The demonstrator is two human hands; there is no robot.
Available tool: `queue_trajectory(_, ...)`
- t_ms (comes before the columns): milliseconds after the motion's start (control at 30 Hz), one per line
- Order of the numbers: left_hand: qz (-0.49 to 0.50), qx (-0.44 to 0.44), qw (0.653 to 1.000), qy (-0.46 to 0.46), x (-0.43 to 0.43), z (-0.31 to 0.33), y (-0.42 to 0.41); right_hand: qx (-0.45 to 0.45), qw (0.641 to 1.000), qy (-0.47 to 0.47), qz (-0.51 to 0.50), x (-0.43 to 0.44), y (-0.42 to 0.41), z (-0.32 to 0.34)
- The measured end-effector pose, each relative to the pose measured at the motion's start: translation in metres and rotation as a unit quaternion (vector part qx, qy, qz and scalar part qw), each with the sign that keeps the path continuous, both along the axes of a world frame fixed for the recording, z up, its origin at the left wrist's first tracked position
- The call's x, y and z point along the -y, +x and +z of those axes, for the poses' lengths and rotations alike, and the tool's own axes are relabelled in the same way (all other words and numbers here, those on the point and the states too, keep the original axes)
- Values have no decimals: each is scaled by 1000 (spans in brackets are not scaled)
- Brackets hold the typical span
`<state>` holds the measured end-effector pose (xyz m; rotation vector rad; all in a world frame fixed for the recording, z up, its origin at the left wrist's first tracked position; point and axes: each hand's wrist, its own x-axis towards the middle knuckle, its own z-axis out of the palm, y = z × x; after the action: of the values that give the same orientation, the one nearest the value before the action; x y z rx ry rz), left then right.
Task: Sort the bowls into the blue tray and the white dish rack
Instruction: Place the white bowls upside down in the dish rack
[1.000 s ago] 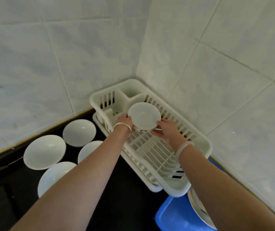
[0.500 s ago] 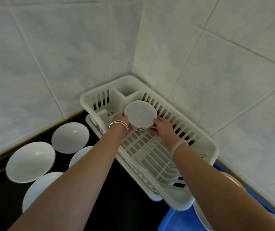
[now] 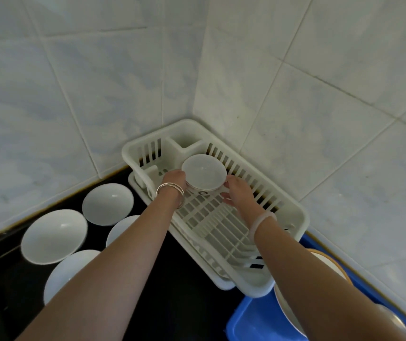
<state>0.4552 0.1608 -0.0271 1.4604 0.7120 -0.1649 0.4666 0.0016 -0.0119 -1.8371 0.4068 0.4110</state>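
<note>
A small white bowl (image 3: 203,172) with a printed letter on its side is held over the far end of the white dish rack (image 3: 293,219), which sits in the tiled corner. My left hand (image 3: 174,179) grips the bowl's left side and my right hand (image 3: 238,190) grips its right side. Whether the bowl touches the rack's grid I cannot tell. Several white bowls (image 3: 107,203) stand on the black counter at the left. The blue tray (image 3: 251,321) shows at the bottom right, with a plate or bowl (image 3: 288,308) in it partly hidden by my right arm.
Grey tiled walls (image 3: 98,82) close in behind and to the right of the rack. The rack has a cutlery compartment (image 3: 187,139) at its far corner. Black counter (image 3: 184,303) lies between the loose bowls and the tray.
Both hands have carried the small bowl a little farther toward the rack's far end and lower. The view has shifted, so the rack sits more central.
</note>
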Motion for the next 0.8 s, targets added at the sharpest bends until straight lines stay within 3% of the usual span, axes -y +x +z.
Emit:
queue_trajectory(233, 11, 89, 992, 86, -10, 46, -74, 77, 994, 23, 73, -19, -57, 53)
queue_trajectory(367, -25, 108, 973, 202, -26, 60, -142, 88, 987, 26, 129, -43, -111, 60)
queue_trajectory(500, 5, 67, 968, 243, -45, 49, -213, 50, 979, -19, 197, -62, -158, 30)
queue_trajectory(667, 75, -7, 952, 296, -68, 9, -277, 7, 947, -172, 271, -79, -178, -24)
queue_trajectory(800, 128, -59, 943, 302, -81, -17, -301, -33, 959, -160, 233, -97, -178, -46)
